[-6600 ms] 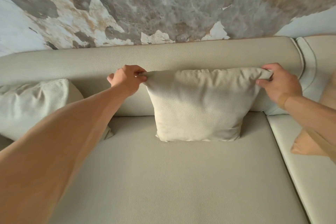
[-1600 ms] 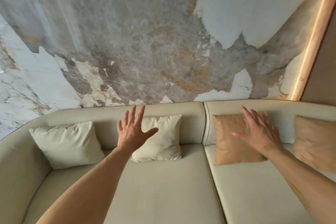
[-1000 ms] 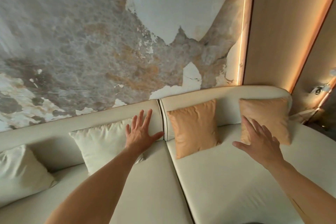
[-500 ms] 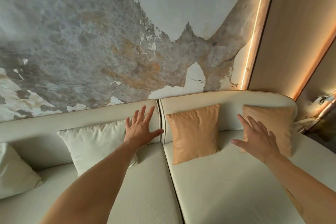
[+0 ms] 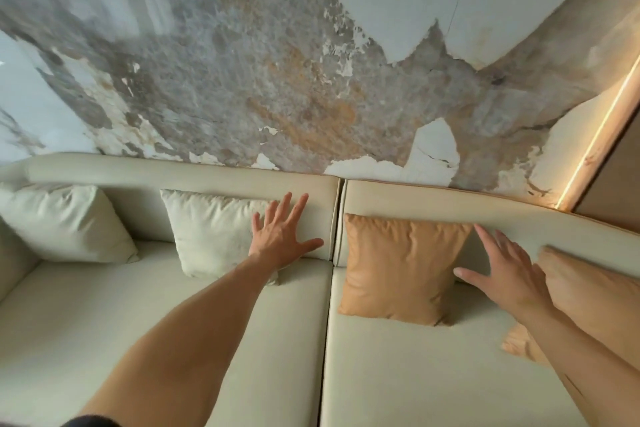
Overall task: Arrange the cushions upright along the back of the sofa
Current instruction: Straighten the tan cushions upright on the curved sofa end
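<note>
Several cushions stand upright against the back of the cream sofa (image 5: 242,180). A cream cushion (image 5: 65,222) leans at the far left and another cream cushion (image 5: 214,236) stands near the middle seam. Right of the seam stands a tan cushion (image 5: 398,270), and a second tan cushion (image 5: 595,295) sits at the far right, partly hidden by my right arm. My left hand (image 5: 282,236) hovers open over the right edge of the middle cream cushion. My right hand (image 5: 502,270) is spread open between the two tan cushions, holding nothing.
A wall (image 5: 277,62) with a mottled grey, white and rust finish rises behind the sofa. A lit strip (image 5: 595,139) and a wooden panel (image 5: 620,177) stand at the right. The seat cushions (image 5: 415,374) in front are bare.
The view has swung back to the left, bringing the far-left cream cushion fully into sight. Both hands stay open and spread, holding nothing. The cushions have not moved.
</note>
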Demonstrator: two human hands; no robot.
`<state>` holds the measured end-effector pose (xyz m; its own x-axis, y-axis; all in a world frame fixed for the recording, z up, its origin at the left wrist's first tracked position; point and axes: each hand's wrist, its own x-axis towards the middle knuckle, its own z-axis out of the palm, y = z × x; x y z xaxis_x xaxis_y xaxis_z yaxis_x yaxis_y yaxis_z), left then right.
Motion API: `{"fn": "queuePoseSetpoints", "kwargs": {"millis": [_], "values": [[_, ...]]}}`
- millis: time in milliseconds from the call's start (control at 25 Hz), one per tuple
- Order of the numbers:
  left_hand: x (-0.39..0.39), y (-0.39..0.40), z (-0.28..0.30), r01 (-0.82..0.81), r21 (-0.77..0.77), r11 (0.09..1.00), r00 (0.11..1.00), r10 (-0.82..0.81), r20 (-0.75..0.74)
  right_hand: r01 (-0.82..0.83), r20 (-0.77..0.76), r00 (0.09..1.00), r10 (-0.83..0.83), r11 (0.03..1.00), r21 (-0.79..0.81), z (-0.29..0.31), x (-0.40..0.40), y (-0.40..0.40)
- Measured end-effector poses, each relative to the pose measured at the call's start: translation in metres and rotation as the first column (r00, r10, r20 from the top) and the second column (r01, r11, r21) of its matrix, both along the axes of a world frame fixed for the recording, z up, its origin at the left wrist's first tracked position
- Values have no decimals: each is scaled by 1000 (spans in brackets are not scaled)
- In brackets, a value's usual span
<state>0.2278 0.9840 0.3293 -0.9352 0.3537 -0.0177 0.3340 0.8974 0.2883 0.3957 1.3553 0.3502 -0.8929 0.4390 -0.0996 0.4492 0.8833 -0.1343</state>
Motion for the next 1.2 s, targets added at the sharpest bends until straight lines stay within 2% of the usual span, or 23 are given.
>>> {"fn": "queuePoseSetpoints", "kwargs": {"millis": [200,520,720,1080,1160,1200], "values": [[32,57,-15,-112,50,992,994,111,19,17,39,999,-14,998,-60,-21,12,84],[2,88,-75,-65,-64,996,997,67,45,158,114,984,-140,971,-177,-81,5,148],[-35,108,-138,-40,-43,998,996,43,84,263,167,962,-214,890,-373,-149,-27,148],[-91,138,-265,-130,-91,987,943,151,297,264,177,964,-200,811,-523,-279,-112,150],[-105,152,-290,-154,-83,985,922,173,348,294,141,955,-262,757,-583,-309,-129,158],[-112,159,-300,-180,-37,983,900,180,397,329,134,938,-319,698,-636,-321,-135,162]]}}
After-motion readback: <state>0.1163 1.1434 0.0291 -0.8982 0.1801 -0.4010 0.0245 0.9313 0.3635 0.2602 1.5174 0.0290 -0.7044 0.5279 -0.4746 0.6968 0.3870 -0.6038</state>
